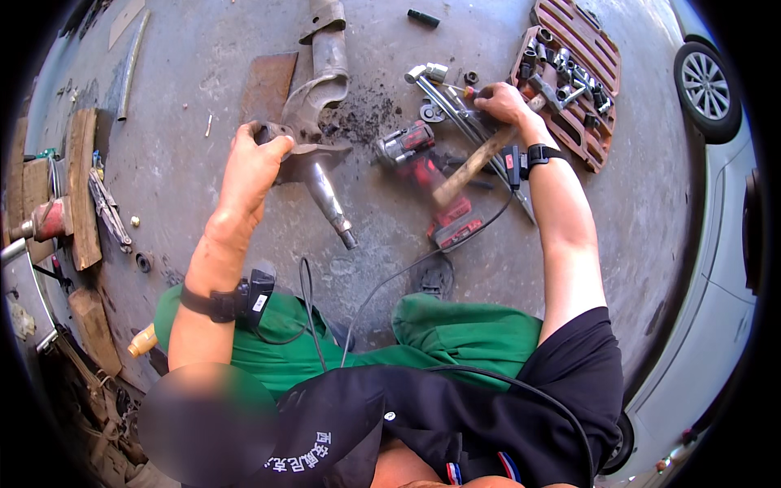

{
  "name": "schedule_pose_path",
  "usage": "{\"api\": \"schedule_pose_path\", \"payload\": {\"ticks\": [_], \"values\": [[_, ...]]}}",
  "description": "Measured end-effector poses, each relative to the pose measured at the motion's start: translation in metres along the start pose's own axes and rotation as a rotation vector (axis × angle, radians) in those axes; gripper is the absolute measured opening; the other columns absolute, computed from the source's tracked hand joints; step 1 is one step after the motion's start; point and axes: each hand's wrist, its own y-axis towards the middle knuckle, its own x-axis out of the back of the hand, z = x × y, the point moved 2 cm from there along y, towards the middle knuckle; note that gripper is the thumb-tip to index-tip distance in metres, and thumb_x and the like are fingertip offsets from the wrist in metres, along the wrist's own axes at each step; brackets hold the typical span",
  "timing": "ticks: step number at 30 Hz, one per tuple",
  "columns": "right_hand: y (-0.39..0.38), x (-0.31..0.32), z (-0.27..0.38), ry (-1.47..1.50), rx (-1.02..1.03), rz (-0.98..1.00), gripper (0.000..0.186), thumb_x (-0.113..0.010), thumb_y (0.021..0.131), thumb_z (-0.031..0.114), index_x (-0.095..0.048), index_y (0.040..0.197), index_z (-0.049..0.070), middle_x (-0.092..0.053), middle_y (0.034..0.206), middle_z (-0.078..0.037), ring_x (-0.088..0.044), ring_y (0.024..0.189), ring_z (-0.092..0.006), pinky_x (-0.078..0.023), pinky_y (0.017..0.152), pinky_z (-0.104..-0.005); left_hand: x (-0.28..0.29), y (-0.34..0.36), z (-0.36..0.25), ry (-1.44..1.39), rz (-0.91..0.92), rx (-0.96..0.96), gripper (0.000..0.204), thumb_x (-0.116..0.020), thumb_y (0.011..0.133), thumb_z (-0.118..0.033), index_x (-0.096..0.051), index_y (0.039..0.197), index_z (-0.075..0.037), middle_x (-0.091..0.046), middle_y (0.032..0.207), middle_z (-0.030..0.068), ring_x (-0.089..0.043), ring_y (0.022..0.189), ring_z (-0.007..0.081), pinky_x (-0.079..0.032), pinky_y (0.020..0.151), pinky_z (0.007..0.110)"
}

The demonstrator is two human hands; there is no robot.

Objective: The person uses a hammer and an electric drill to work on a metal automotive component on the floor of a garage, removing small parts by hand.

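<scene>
My left hand is closed on a bracket of a rusty suspension strut, which lies on the floor. From the strut a shiny metal shaft with a threaded end points toward me. My right hand is closed at a tool with a red-and-yellow handle; the rest of that tool is hidden. A hammer's wooden handle runs beneath my right wrist, its head beside the socket case. Close by lie long metal bars and a red-and-black cordless impact wrench.
An open brown socket case stands at the far right, with a parked car's wheel beyond it. Loose sockets and dark dirt lie mid-floor. Wooden blocks line the left. Cables hang from my wrist straps.
</scene>
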Motion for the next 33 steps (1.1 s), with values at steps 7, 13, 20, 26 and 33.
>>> {"api": "schedule_pose_path", "payload": {"ticks": [7,13,20,26,33], "values": [[-0.015,-0.003,0.016,-0.23,0.104,0.107,0.039,-0.063,0.081,0.03,-0.069,0.109,0.003,-0.069,0.105,-0.021,-0.064,0.102,-0.0362,-0.049,0.093,-0.0411,-0.001,0.001,0.003,0.009,-0.016,0.003,0.068,-0.068,0.079,-0.019,-0.042,0.133,0.012,-0.058,0.118,0.0169,-0.056,0.107,0.0207,-0.045,0.094,0.03],[-0.016,-0.015,0.013,-0.301,0.171,0.128,0.036,-0.058,0.076,0.02,-0.068,0.108,0.006,-0.068,0.106,-0.02,-0.064,0.101,-0.035,-0.05,0.09,-0.0411,-0.001,-0.002,0.0,0.008,0.007,0.001,0.066,-0.068,0.081,-0.018,-0.043,0.135,0.01,-0.058,0.119,0.0158,-0.056,0.108,0.0195,-0.044,0.094,0.029],[-0.03,-0.016,0.012,-0.344,0.085,0.378,0.031,-0.053,0.071,0.011,-0.071,0.095,0.002,-0.069,0.096,-0.022,-0.066,0.093,-0.0359,-0.052,0.082,-0.0412,-0.004,-0.008,-0.005,-0.041,0.031,0.005,0.07,-0.068,0.079,-0.02,-0.041,0.135,0.011,-0.059,0.116,0.0145,-0.056,0.103,0.0188,-0.045,0.089,0.029],[-0.055,-0.002,0.055,-0.365,0.079,0.527,0.03,-0.059,0.072,0.018,-0.071,0.09,-0.004,-0.069,0.091,-0.023,-0.068,0.085,-0.0344,-0.053,0.075,-0.0397,0.002,-0.008,-0.004,-0.043,0.026,0.031,0.069,-0.067,0.079,-0.018,-0.041,0.135,0.011,-0.059,0.115,0.0148,-0.057,0.102,0.0186,-0.046,0.089,0.028],[-0.019,-0.011,0.015,-0.187,0.134,0.035,0.027,-0.067,0.079,0.019,-0.07,0.093,-0.005,-0.071,0.078,-0.017,-0.07,0.073,-0.0246,-0.055,0.07,-0.0354,-0.003,-0.009,-0.006,-0.104,0.056,0.047,0.066,-0.067,0.082,-0.015,-0.041,0.136,0.011,-0.059,0.118,0.0158,-0.056,0.109,0.0194,-0.042,0.097,0.029]]}}
